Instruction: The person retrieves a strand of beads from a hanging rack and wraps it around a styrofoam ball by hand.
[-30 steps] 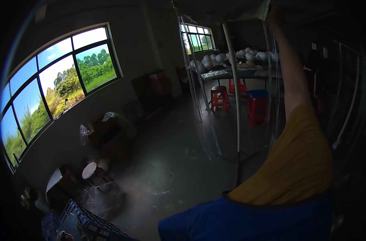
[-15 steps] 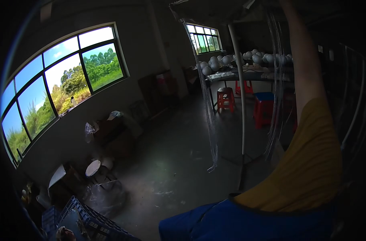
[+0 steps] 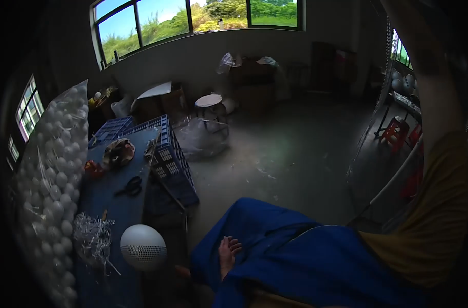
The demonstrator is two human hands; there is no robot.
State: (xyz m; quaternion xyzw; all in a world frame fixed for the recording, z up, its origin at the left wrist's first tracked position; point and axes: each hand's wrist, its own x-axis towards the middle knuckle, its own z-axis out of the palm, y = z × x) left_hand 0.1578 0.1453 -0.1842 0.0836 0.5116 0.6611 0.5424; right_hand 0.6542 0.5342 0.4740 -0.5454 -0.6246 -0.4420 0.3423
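My left hand (image 3: 227, 255) lies against the blue apron (image 3: 295, 256) over my lap, its fingers apart and nothing seen in them. To its left, at the table's edge, is a white ball (image 3: 143, 247) with a band of small shiny studs round it; what supports it is hidden. A small skin-coloured shape between ball and apron is too dark to make out. At the right, my right arm (image 3: 439, 87) reaches up in a mustard sleeve, its hand beyond the top edge. Strings of shiny beads (image 3: 370, 113) hang beside that arm.
On the blue table (image 3: 126, 205) lie black scissors (image 3: 129, 187), a heap of silvery strands (image 3: 92, 233) and a crumpled cloth-like thing (image 3: 118, 153). A large clear bag of white balls (image 3: 57, 195) stands left. Blue crates (image 3: 175, 169) and a round stool (image 3: 208, 100) are beyond.
The view has swung left and down, bringing the table, the bag, the studded ball and my left hand into sight. My right arm is still raised at the right.
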